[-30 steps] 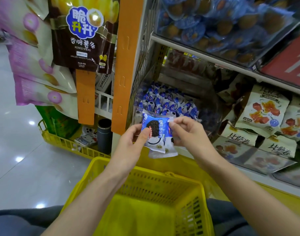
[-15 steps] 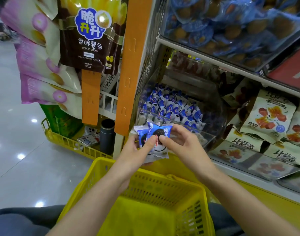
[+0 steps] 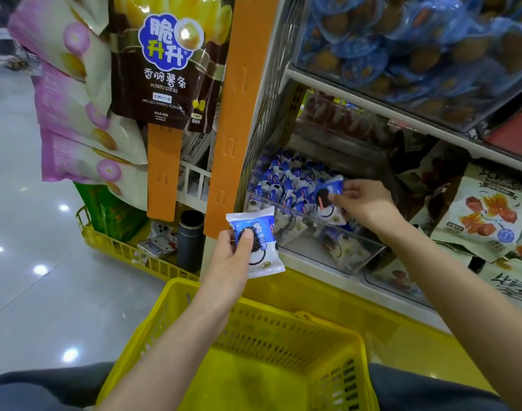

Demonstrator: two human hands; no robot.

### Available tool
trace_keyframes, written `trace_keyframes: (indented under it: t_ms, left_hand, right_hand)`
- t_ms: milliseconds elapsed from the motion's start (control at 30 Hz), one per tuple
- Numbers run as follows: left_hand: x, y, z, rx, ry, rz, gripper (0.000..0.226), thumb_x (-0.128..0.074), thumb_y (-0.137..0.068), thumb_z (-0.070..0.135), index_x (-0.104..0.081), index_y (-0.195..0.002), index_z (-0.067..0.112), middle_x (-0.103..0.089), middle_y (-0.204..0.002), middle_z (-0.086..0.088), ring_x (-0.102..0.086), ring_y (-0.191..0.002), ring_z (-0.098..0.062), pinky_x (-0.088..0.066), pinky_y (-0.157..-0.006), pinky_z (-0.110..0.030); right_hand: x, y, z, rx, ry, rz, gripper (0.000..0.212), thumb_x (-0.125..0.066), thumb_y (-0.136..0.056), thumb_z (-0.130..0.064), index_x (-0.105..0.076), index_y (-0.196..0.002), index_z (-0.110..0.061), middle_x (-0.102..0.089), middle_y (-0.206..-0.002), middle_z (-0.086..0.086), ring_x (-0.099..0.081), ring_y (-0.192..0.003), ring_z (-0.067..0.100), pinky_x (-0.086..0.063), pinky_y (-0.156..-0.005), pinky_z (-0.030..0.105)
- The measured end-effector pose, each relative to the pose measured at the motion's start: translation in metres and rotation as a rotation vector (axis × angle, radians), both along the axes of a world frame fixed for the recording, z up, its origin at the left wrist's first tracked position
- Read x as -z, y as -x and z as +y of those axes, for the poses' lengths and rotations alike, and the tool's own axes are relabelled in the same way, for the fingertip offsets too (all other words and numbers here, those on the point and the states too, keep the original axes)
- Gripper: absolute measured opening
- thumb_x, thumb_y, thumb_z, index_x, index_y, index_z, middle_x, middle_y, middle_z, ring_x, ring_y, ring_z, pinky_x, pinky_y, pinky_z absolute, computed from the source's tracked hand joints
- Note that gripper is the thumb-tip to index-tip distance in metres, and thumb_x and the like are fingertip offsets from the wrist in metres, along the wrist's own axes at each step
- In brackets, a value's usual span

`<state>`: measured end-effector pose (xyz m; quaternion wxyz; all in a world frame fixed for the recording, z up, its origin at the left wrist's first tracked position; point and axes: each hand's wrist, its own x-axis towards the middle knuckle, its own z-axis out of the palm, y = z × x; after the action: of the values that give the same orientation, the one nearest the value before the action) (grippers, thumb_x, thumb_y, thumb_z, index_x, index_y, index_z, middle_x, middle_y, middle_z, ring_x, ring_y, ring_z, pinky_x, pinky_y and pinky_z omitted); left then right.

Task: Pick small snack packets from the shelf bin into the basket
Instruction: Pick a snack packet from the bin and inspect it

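Note:
My left hand [image 3: 234, 259] grips a blue-and-white snack packet [image 3: 258, 241] with a dark cookie picture, held above the far left rim of the yellow basket [image 3: 253, 315]. My right hand [image 3: 362, 203] reaches into the clear shelf bin [image 3: 328, 250] and pinches a second blue-and-white packet [image 3: 328, 192] on top of the pile. Several more such packets [image 3: 283, 182] fill the bin. The basket sits below both hands on my lap, with nothing visible on its floor.
An orange shelf post [image 3: 239, 99] stands left of the bin. Hanging potato stick bags [image 3: 164, 60] and pink bags [image 3: 75, 114] are further left. Beige snack bags [image 3: 488, 215] lie right of the bin. A second yellow basket [image 3: 126, 250] holds a dark bottle [image 3: 190, 241].
Both hands held packets together in front of the bin. Now they have parted: the left hand keeps one packet lower left, and the right hand has moved back into the bin with another.

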<state>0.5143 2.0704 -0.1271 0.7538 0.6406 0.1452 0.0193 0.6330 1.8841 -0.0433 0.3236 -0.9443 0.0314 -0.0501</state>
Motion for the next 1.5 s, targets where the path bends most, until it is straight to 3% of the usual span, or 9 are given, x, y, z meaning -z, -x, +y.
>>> trace_keyframes:
  t_ms: [167, 433, 567, 767, 1000, 1100, 1233, 1400, 1500]
  left_hand:
    - [-0.001, -0.003, 0.0, 0.003, 0.011, -0.009, 0.028, -0.039, -0.098, 0.035, -0.048, -0.117, 0.016, -0.061, -0.089, 0.01, -0.054, -0.057, 0.019, -0.037, -0.044, 0.0]
    - [-0.005, -0.005, -0.002, -0.008, 0.034, -0.035, 0.027, -0.04, -0.098, 0.031, -0.046, -0.117, 0.012, -0.061, -0.091, 0.005, -0.057, -0.058, 0.014, -0.039, -0.046, -0.002]
    - [-0.009, -0.005, -0.001, -0.036, 0.031, -0.053, 0.029, -0.04, -0.097, 0.032, -0.045, -0.119, 0.013, -0.06, -0.094, 0.005, -0.06, -0.066, 0.006, -0.042, -0.047, -0.003]
    - [-0.008, -0.003, -0.001, -0.057, -0.027, -0.081, 0.03, -0.041, -0.097, 0.033, -0.046, -0.118, 0.013, -0.06, -0.099, 0.002, -0.058, -0.074, 0.001, -0.041, -0.049, -0.004]
    - [-0.006, -0.004, -0.003, -0.065, -0.096, -0.114, 0.029, -0.041, -0.097, 0.031, -0.047, -0.118, 0.011, -0.06, -0.094, 0.005, -0.057, -0.076, 0.0, -0.041, -0.052, -0.003]
    - [-0.005, -0.003, -0.004, -0.056, -0.113, -0.116, 0.03, -0.041, -0.097, 0.031, -0.046, -0.119, 0.011, -0.059, -0.097, 0.003, -0.056, -0.078, 0.0, -0.04, -0.052, -0.001]
    - [-0.002, -0.003, -0.006, -0.032, -0.141, -0.116, 0.029, -0.04, -0.097, 0.028, -0.046, -0.117, 0.008, -0.056, -0.093, 0.003, -0.053, -0.073, 0.001, -0.039, -0.051, -0.001]
    - [0.002, 0.0, -0.013, 0.1, -0.196, -0.12, 0.014, -0.043, -0.097, 0.021, -0.047, -0.109, 0.016, -0.06, -0.094, 0.004, -0.056, -0.074, 0.011, -0.041, -0.059, -0.002]
    - [0.005, 0.004, -0.015, 0.201, -0.213, -0.095, 0.018, -0.045, -0.097, 0.015, -0.049, -0.114, 0.013, -0.062, -0.11, -0.007, -0.06, -0.098, -0.011, -0.048, -0.085, -0.02]
  right_hand:
    - [0.006, -0.016, 0.005, -0.084, 0.216, 0.26, 0.019, -0.071, -0.081, -0.026, -0.061, -0.079, -0.009, -0.066, -0.073, 0.006, -0.063, -0.054, 0.01, -0.051, -0.05, 0.018]
    - [-0.005, -0.023, 0.005, -0.116, 0.37, 0.442, 0.019, -0.068, -0.083, -0.023, -0.059, -0.086, -0.007, -0.066, -0.077, 0.008, -0.064, -0.061, 0.013, -0.05, -0.048, 0.018]
    - [0.004, -0.022, -0.002, -0.208, 0.476, 0.47, 0.025, -0.066, -0.083, -0.029, -0.064, -0.088, -0.005, -0.062, -0.08, 0.008, -0.058, -0.07, 0.017, -0.05, -0.067, 0.027]
    - [0.03, -0.03, 0.006, -0.171, 0.118, 0.373, 0.023, -0.068, -0.084, -0.03, -0.056, -0.078, -0.011, -0.068, -0.08, 0.012, -0.068, -0.069, 0.016, -0.057, -0.078, 0.032]
    - [0.032, -0.036, 0.005, -0.225, 0.2, 0.324, 0.03, -0.065, -0.086, -0.032, -0.057, -0.08, -0.004, -0.056, -0.079, 0.02, -0.056, -0.078, 0.022, -0.051, -0.086, 0.037]
    - [0.029, -0.021, 0.012, -0.16, 0.105, 0.091, 0.039, -0.062, -0.087, -0.034, -0.059, -0.117, -0.01, -0.06, -0.104, 0.002, -0.057, -0.099, 0.016, -0.044, -0.086, 0.027]
    - [0.025, 0.033, 0.026, -0.301, -0.057, -0.315, 0.018, -0.056, -0.091, -0.026, -0.06, -0.108, -0.023, -0.06, -0.097, -0.017, -0.055, -0.085, -0.009, -0.041, -0.076, 0.004]
    - [0.045, 0.088, 0.04, -0.45, -0.325, -0.095, 0.013, -0.057, -0.089, -0.025, -0.061, -0.102, -0.023, -0.065, -0.09, -0.01, -0.06, -0.081, -0.003, -0.048, -0.071, 0.01]
    - [0.058, 0.093, 0.038, -0.352, -0.519, -0.007, 0.005, -0.059, -0.089, -0.012, -0.063, -0.087, -0.014, -0.066, -0.081, 0.004, -0.061, -0.069, 0.006, -0.054, -0.063, 0.02]
